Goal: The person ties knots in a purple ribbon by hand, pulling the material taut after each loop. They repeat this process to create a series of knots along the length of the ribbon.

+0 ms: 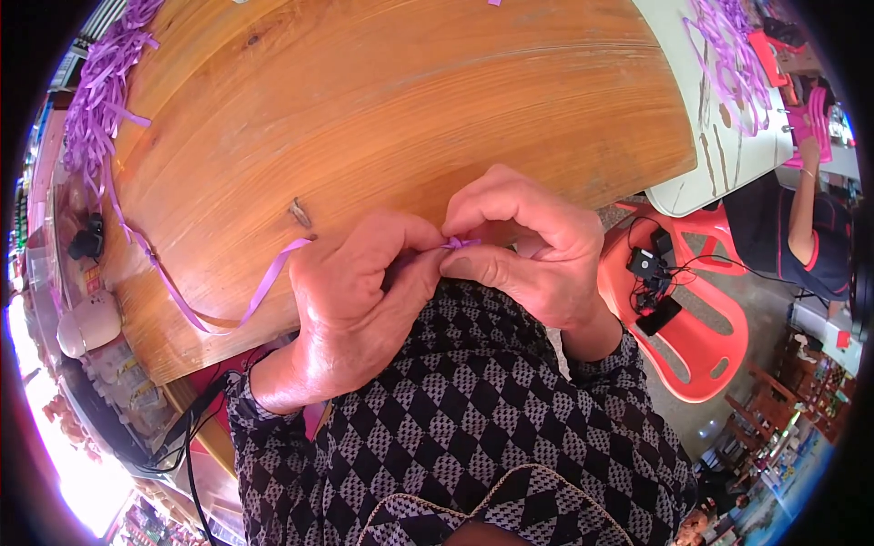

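Note:
A thin purple ribbon [264, 284] runs from the pile at the far left across the wooden table and up into my left hand [364, 291]. Thumb and forefinger of that hand pinch it. Opposite, my right hand [528, 250] pinches the same ribbon, its thumb and forefinger meeting close to the left fingertips. Between the two hands the ribbon shows as a small bunched loop or knot [458, 243]. Both hands are just above the table's near edge, in front of my body. What lies inside the left palm is hidden.
The wooden table [410, 118] spreads ahead. Heaps of purple ribbon [98, 100] lie at its far left and on a white table [678, 193] at right. A red plastic chair [701, 350] holds black devices and cables [648, 273]. Another person [815, 227] is at far right.

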Tool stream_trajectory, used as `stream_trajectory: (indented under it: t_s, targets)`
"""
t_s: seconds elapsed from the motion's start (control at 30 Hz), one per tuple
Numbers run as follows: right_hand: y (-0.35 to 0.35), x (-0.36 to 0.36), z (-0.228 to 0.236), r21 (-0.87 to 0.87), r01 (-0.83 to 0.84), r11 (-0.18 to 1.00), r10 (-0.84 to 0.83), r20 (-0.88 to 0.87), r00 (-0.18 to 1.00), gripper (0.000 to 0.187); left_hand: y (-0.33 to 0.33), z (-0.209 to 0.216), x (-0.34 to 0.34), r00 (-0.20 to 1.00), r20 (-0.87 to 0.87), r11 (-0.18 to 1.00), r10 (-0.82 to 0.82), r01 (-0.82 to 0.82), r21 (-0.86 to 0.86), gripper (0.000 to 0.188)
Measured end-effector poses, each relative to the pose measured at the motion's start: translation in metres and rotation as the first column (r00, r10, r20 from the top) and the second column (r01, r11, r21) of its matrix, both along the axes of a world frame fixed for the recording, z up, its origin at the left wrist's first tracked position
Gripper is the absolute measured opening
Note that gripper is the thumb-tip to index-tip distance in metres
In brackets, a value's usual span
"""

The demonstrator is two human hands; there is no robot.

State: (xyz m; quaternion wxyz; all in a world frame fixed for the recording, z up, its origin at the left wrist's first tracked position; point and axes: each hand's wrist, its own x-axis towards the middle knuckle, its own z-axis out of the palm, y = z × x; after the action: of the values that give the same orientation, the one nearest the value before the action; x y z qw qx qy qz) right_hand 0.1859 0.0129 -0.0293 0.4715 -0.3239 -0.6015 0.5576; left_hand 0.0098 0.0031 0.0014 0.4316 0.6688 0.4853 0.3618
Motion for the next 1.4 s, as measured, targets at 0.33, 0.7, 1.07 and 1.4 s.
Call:
stream_trajectory:
  t_s: [0.33, 0.7, 1.07, 1.4]
  targets:
    - [-0.001, 0.007, 0.000, 0.054, 0.060, 0.997, -0.061, 0.030, 0.998, 0.021, 0.000, 0.005, -0.001, 0.998, -0.063, 0.996, 0.010, -0.004, 0.093, 0.011]
    - [-0.003, 0.006, 0.006, 0.061, 0.095, 0.994, -0.098, 0.063, 0.993, 0.013, 0.000, 0.006, 0.005, 0.971, -0.228, 0.952, 0.069, 0.004, 0.306, 0.012]
    - [-0.002, 0.002, 0.000, 0.229, 0.145, 0.963, -0.180, 0.142, 0.973, 0.010, 0.000, 0.006, 0.003, 0.987, 0.144, 0.978, 0.063, -0.033, -0.205, 0.009]
    - [0.002, -0.002, -0.003, 0.389, 0.154, 0.908, -0.237, 0.176, 0.955, 0.015, 0.007, 0.011, 0.004, 0.946, 0.268, 0.852, 0.183, -0.017, -0.524, 0.009]
